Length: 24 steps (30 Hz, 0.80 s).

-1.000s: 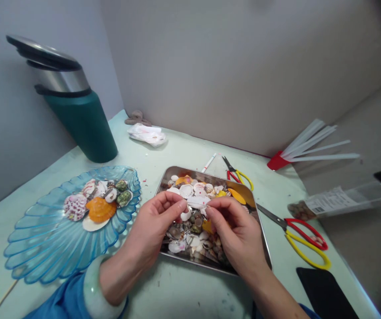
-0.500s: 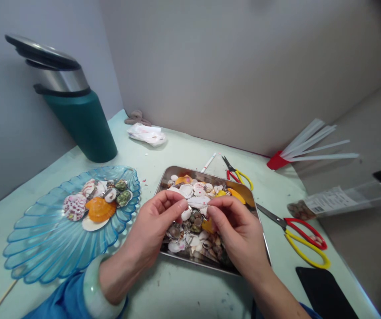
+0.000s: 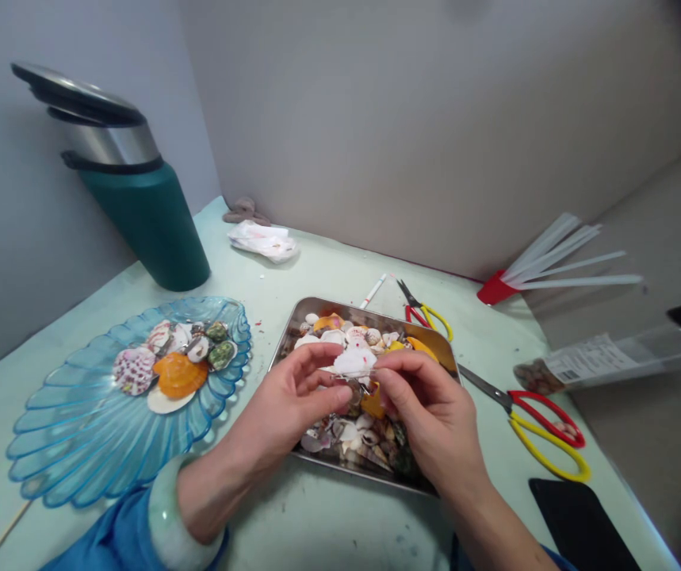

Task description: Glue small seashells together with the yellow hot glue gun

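A thin white seashell (image 3: 354,362) with small pink specks is held up between my two hands, over a metal tray (image 3: 369,474) heaped with shells. At its right edge, the thumb and index finger of my right hand (image 3: 435,412) pinch it. My left hand (image 3: 292,400) curls round its left side, the index finger by the upper edge and the thumb lower down. The tray holds white, yellow, orange and brown shells, partly hidden behind my hands.
On the left stands a blue shell-shaped dish (image 3: 96,428) with several shells, below a teal bottle (image 3: 150,226). To the right lie large scissors (image 3: 548,432), a black phone-like slab (image 3: 581,523) and a plastic bag (image 3: 590,365). Small scissors (image 3: 426,309) and a red cup (image 3: 498,287) are farther back.
The white shell has tilted up, so its broad face now shows instead of a thin edge. My left thumb has shifted lower and to the right.
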Motion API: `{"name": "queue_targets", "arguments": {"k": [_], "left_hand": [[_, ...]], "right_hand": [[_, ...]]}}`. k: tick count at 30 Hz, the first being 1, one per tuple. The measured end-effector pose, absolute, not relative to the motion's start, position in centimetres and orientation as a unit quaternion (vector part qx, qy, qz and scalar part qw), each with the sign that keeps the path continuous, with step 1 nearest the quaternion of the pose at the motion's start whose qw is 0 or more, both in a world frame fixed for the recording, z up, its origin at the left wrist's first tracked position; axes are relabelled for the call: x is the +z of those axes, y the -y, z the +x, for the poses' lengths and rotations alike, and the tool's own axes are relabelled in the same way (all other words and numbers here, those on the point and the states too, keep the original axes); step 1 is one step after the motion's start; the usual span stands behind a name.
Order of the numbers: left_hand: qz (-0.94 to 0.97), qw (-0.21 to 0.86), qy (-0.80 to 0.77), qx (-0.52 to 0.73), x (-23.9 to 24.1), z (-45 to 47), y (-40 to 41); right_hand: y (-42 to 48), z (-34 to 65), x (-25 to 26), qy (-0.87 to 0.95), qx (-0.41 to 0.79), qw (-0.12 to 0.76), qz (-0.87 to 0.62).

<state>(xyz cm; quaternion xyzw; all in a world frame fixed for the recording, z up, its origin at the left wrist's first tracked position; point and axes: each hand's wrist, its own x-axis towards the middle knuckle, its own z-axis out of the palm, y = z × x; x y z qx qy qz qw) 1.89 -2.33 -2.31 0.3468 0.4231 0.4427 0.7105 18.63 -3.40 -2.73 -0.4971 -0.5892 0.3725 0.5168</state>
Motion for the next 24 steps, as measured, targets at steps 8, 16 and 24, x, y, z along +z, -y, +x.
{"name": "queue_targets", "arguments": {"k": [8, 16, 24], "left_hand": [[0.367, 0.703, -0.430, 0.432, -2.27, 1.75, 2.44], [0.336, 0.675, -0.440, 0.488, -2.48, 1.78, 2.43], [0.314, 0.683, -0.438, 0.493, -2.66, 1.96, 2.15]], "right_hand": [[3.35, 18.47, -2.69, 0.643, 0.330, 0.494, -0.482], [3.58, 18.57, -2.83, 0.642, 0.344, 0.484, -0.486], [3.43, 18.73, -2.75, 0.659, 0.334, 0.496, -0.456]]}}
